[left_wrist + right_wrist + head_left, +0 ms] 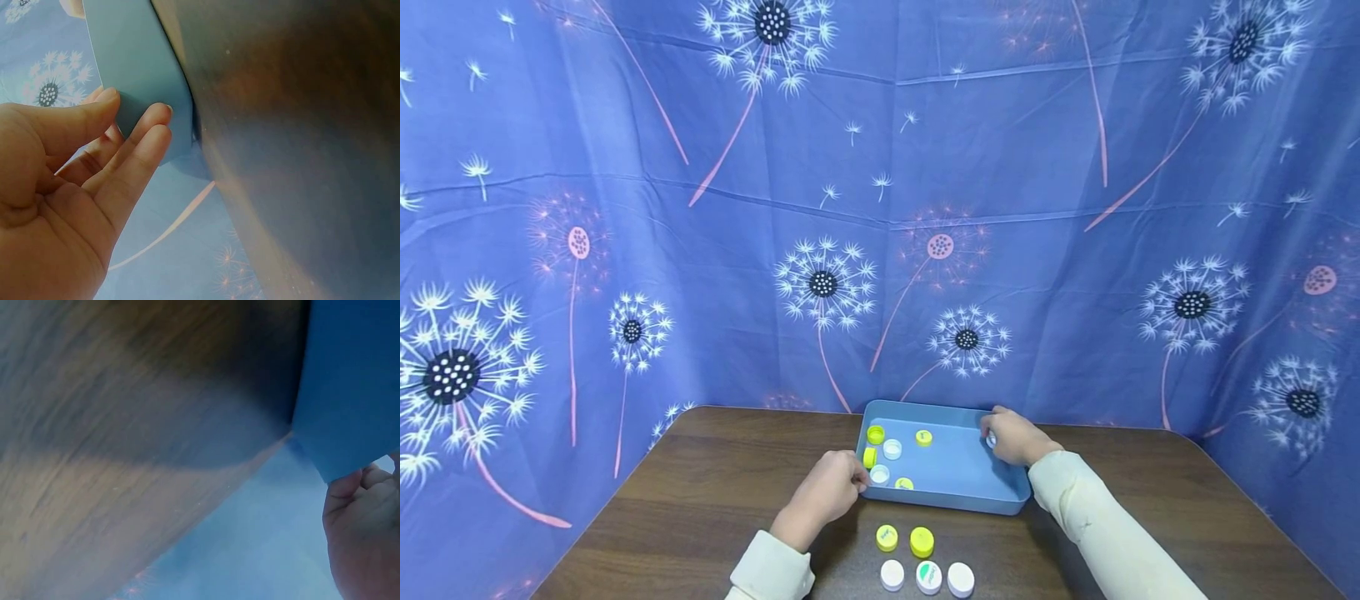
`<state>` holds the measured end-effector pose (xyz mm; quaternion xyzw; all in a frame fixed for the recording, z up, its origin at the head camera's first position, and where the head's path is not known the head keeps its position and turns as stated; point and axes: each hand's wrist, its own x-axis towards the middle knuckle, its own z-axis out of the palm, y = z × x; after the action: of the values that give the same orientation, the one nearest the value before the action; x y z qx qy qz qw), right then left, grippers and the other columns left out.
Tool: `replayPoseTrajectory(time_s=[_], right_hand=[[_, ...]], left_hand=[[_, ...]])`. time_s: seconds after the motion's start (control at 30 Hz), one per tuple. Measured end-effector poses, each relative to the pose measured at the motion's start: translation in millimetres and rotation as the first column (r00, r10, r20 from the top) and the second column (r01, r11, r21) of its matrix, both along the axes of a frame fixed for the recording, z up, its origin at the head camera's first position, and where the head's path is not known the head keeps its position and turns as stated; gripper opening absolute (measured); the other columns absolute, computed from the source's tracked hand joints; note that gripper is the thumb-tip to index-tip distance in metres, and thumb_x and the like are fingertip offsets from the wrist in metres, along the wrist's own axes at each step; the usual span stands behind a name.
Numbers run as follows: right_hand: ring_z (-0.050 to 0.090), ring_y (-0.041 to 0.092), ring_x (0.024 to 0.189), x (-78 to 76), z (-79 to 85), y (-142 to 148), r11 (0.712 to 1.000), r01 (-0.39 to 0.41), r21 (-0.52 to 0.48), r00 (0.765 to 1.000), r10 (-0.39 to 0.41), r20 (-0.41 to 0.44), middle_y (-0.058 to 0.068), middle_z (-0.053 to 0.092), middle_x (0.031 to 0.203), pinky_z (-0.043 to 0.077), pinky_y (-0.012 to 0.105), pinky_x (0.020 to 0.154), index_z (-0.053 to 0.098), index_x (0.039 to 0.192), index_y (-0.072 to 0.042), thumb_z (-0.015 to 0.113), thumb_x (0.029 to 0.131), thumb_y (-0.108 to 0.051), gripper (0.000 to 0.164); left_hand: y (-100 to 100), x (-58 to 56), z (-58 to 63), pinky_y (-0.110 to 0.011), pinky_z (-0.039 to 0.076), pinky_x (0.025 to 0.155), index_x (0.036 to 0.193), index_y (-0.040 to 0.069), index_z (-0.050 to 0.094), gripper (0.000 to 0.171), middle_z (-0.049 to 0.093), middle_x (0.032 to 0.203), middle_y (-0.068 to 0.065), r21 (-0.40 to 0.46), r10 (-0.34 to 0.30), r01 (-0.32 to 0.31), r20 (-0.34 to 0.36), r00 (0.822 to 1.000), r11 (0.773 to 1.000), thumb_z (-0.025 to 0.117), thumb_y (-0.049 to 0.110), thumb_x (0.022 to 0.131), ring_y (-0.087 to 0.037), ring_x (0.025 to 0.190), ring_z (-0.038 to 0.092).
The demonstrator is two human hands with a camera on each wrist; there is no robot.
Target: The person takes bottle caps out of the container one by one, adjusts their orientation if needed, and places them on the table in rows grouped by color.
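Observation:
A blue tray lies on the table with yellow and white bottle caps inside. My left hand is at its front left corner; the left wrist view shows the thumb and fingers of that hand pinching the tray wall. Over the tray's right side, my right hand holds a white bottle cap, mostly covered by the fingers. In the right wrist view, the right hand appears beside the tray's outer wall, its fingertips partly hidden. Inside the tray are a white cap and a yellow cap.
In front of the tray, on the brown wooden table, sit two yellow caps, one of them large. Nearer still is a row of white caps, including one with a green mark. A blue dandelion-print cloth hangs behind the table.

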<state>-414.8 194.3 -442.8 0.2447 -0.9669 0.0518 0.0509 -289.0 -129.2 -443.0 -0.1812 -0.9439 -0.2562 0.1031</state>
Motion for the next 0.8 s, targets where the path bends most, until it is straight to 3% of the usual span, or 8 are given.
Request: replayPoseTrajectory(time_s=[0.13, 0.23, 0.3, 0.4, 0.5, 0.6, 0.8], right_hand=[[0.047, 0.014, 0.075, 0.2, 3.0, 1.6, 0.998, -0.022, -0.063, 1.000, 0.021, -0.021, -0.002, 0.052, 0.082, 0.044, 0.032, 0.067, 0.063, 0.086, -0.015, 0.059, 0.071, 0.000, 0.022], [0.046, 0.013, 0.071, 1.3, 8.7, 0.0, 0.984, -0.040, -0.175, 0.999, 0.036, -0.029, -0.003, 0.053, 0.078, 0.042, 0.031, 0.062, 0.061, 0.083, -0.015, 0.061, 0.071, -0.002, 0.018], [0.047, 0.013, 0.068, 3.0, 13.5, -3.2, 0.958, -0.054, -0.281, 0.998, 0.048, -0.030, -0.002, 0.054, 0.075, 0.041, 0.031, 0.060, 0.060, 0.081, -0.014, 0.064, 0.071, -0.004, 0.015], [0.050, 0.013, 0.066, 9.7, 20.4, -9.7, 0.897, -0.056, -0.439, 0.998, 0.057, -0.012, 0.000, 0.056, 0.074, 0.043, 0.030, 0.060, 0.059, 0.082, -0.011, 0.070, 0.070, -0.007, 0.017], [0.053, 0.012, 0.068, 19.9, 26.0, -16.4, 0.842, -0.044, -0.537, 0.998, 0.065, 0.021, 0.000, 0.058, 0.076, 0.045, 0.029, 0.062, 0.060, 0.086, -0.011, 0.073, 0.071, -0.010, 0.021], [0.054, 0.012, 0.074, 35.5, 31.8, -21.2, 0.818, -0.038, -0.574, 0.996, 0.080, 0.048, -0.002, 0.057, 0.083, 0.046, 0.030, 0.064, 0.061, 0.096, -0.014, 0.073, 0.075, -0.015, 0.024], [0.054, 0.011, 0.080, 70.7, 40.1, -21.9, 0.802, -0.112, -0.586, 0.991, 0.133, -0.008, -0.008, 0.056, 0.090, 0.046, 0.028, 0.065, 0.062, 0.105, -0.026, 0.069, 0.082, -0.025, 0.024]], left_hand=[[0.6, -0.1, 0.5, -0.024, 0.050, 0.066, 0.079, 0.010, 0.073, 0.015, 0.061, 0.078, 0.005, 0.006, -0.002, 0.002, 0.009, 1.000, 1.000, 0.065, -0.003, 0.077, -0.005, 0.073, 0.055], [0.4, 0.0, 0.6, -0.024, 0.049, 0.066, 0.078, 0.011, 0.073, 0.016, 0.061, 0.078, 0.006, 0.003, 0.001, -0.001, 0.006, 1.000, 1.000, 0.065, -0.003, 0.077, -0.005, 0.072, 0.054], [0.0, -0.1, -0.3, -0.025, 0.049, 0.066, 0.077, 0.011, 0.073, 0.015, 0.060, 0.077, 0.007, 0.000, 0.008, -0.008, 0.004, 1.000, 1.000, 0.065, -0.002, 0.078, -0.005, 0.071, 0.054], [-0.4, 0.8, -0.6, -0.025, 0.050, 0.066, 0.076, 0.011, 0.073, 0.015, 0.060, 0.076, 0.008, 0.000, 0.010, -0.010, -0.001, 1.000, 1.000, 0.066, -0.002, 0.077, -0.005, 0.071, 0.054], [-0.4, 1.4, -0.9, -0.025, 0.049, 0.065, 0.075, 0.011, 0.072, 0.015, 0.060, 0.075, 0.008, 0.004, 0.003, -0.003, -0.011, 1.000, 1.000, 0.067, -0.003, 0.076, -0.005, 0.070, 0.054], [-0.2, 1.6, -0.3, -0.024, 0.049, 0.065, 0.075, 0.011, 0.072, 0.015, 0.061, 0.076, 0.006, 0.005, -0.004, 0.004, -0.013, 1.000, 1.000, 0.067, -0.003, 0.076, -0.005, 0.070, 0.054], [0.6, 0.5, 0.2, -0.025, 0.050, 0.067, 0.076, 0.011, 0.073, 0.015, 0.062, 0.077, 0.005, -0.005, 0.004, -0.004, -0.003, 1.000, 1.000, 0.067, -0.002, 0.077, -0.005, 0.072, 0.055]])
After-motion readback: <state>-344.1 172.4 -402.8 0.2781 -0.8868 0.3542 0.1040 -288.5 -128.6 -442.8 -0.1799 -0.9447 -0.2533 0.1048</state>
